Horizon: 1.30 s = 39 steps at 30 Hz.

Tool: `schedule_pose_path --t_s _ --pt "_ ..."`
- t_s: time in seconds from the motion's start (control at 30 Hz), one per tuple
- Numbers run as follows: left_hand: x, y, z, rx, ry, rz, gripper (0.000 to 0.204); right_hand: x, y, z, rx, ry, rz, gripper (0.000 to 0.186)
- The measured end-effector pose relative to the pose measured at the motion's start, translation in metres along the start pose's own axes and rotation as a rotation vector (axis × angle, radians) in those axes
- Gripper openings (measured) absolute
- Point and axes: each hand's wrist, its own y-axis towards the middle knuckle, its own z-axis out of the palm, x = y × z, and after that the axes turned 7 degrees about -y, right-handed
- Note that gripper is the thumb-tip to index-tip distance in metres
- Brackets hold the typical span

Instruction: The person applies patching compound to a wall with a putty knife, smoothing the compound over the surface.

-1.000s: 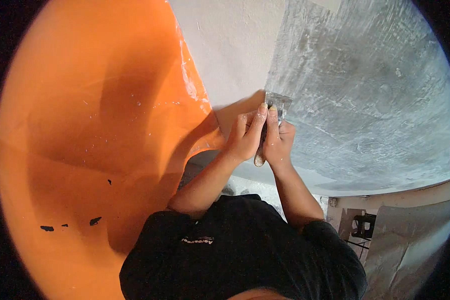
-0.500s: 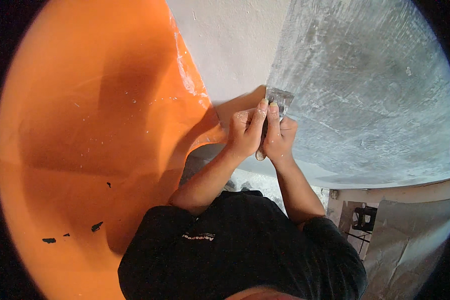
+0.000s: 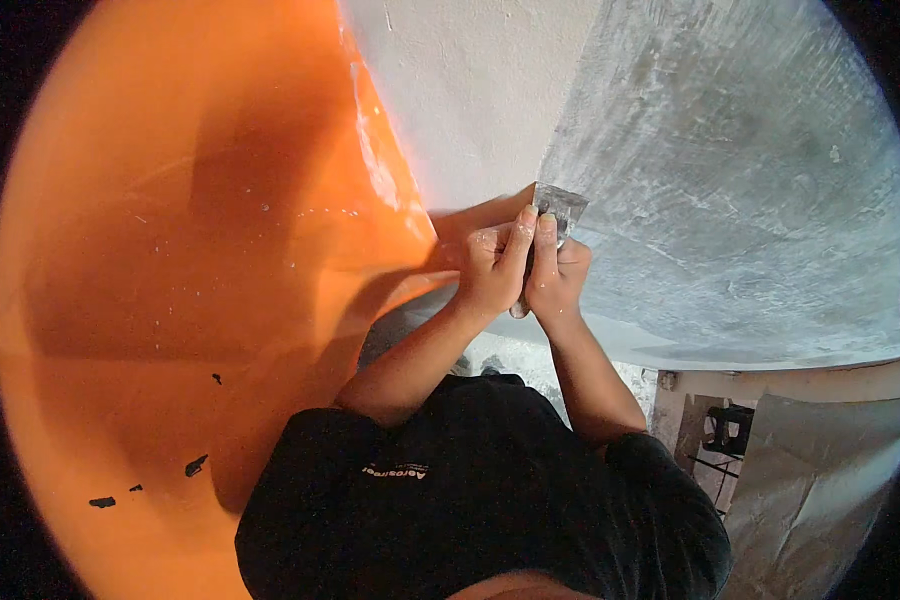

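Note:
Both my hands are closed on one putty knife point(image 3: 562, 204), thumbs side by side along its upper face. My left hand point(image 3: 492, 264) wraps the handle from the left and my right hand point(image 3: 557, 282) from the right. The handle's rounded end shows below, between the palms. Its flat metal blade points away from me and rests at the border of a streaky grey surface point(image 3: 730, 170) and a plain whitish surface point(image 3: 460, 110). Specks of pale material cling to my thumbs and fingers. Most of the handle is hidden by the hands.
A large orange surface point(image 3: 160, 270) fills the left side, with white smears on its edge and several dark patches lower down. At lower right are a grey sheet point(image 3: 820, 470) and a dark object point(image 3: 727, 430) on a thin frame.
The putty knife and both hands have come slightly toward me along the grey surface's border. My grip looks the same, and the whole view has shifted a little.

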Motion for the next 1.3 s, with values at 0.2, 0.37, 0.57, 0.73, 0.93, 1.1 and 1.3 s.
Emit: schedule_pose_path --t_s 0.2,0.37,0.57,0.73,0.93,1.1,1.3 --pt "0.007 -0.002 -0.003 0.000 0.028 -0.045 0.043 0.001 0.002 -0.001 -0.007 -0.021 -0.023 0.039" --pt "-0.001 0.003 -0.007 0.007 0.091 -0.026 0.037 -0.001 0.002 0.003 0.014 -0.033 -0.026 0.045" --pt "0.011 0.002 -0.006 0.007 0.065 -0.001 0.041 -0.012 -0.001 0.003 -0.028 -0.012 0.025 0.040" --pt "0.003 0.004 -0.004 0.000 0.120 0.007 0.037 -0.005 0.001 0.004 -0.021 -0.001 0.005 0.037" --pt "0.007 0.005 -0.008 0.021 0.109 -0.003 0.037 -0.001 0.001 0.003 -0.001 -0.024 0.022 0.036" --pt "-0.003 0.007 -0.007 0.029 0.126 -0.041 0.038 0.004 0.002 0.005 -0.021 -0.005 0.022 0.052" --pt "-0.008 0.014 -0.009 0.061 0.083 0.014 0.037 0.014 0.004 0.006 -0.004 0.045 0.025 0.038"
